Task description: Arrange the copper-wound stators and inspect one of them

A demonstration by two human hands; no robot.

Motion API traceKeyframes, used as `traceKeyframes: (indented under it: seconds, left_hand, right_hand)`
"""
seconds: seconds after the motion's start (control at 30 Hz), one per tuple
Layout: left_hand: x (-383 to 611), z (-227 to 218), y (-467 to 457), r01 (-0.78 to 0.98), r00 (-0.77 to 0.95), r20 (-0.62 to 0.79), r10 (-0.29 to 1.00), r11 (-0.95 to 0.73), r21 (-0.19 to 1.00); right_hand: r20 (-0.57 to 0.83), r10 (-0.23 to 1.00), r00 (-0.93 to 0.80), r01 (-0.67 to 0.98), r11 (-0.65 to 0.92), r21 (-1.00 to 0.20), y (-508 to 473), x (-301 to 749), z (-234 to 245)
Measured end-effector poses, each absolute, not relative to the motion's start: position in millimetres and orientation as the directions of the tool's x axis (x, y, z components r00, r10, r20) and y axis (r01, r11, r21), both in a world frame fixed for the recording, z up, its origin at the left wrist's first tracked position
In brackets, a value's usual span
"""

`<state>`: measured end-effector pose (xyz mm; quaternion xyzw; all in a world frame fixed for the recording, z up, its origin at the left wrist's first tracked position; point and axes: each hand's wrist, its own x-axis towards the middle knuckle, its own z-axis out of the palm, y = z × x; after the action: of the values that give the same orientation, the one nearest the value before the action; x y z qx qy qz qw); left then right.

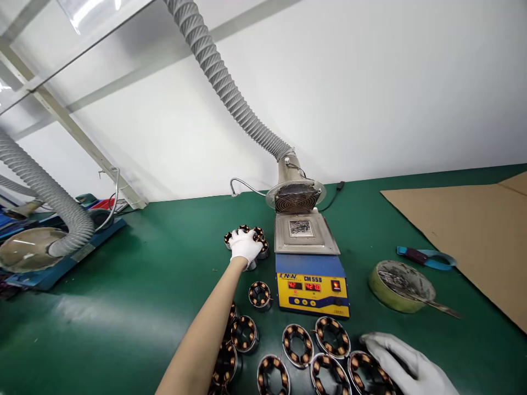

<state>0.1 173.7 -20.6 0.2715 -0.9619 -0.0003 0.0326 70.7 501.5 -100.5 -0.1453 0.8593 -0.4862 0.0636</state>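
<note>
My left hand (244,244), in a white glove, reaches forward and rests on a cluster of small wound stator rings (259,241) left of the solder pot; whether it grips one I cannot tell. My right hand (405,366), also gloved, lies at the near right edge, touching a larger copper-wound stator ring (368,374). Several more large rings (297,344) lie in front of me, and smaller ones (259,294) sit beside my left forearm.
A blue and yellow solder pot (312,277) with red digits stands mid-table, under a fume hood on a grey ribbed hose (224,82). A green dross bowl (401,285), blue-handled pliers (426,257) and brown cardboard (473,230) lie right. A second hose (49,192) and equipment sit left.
</note>
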Motion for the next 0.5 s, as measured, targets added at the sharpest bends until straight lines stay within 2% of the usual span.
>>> traceKeyframes:
  seconds: [0.3,0.5]
  left_hand:
    - [71,-12,188,-0.429,-0.901,-0.06,-0.429,0.903,-0.025]
    - [103,-4,203,-0.42,-0.9,-0.103,-0.424,0.906,-0.051]
  right_hand:
    - [-0.024,-0.284,-0.959,-0.123,0.49,-0.863,493,83,-76]
    - [0.01,-0.293,-0.956,-0.149,0.457,-0.877,493,88,-74]
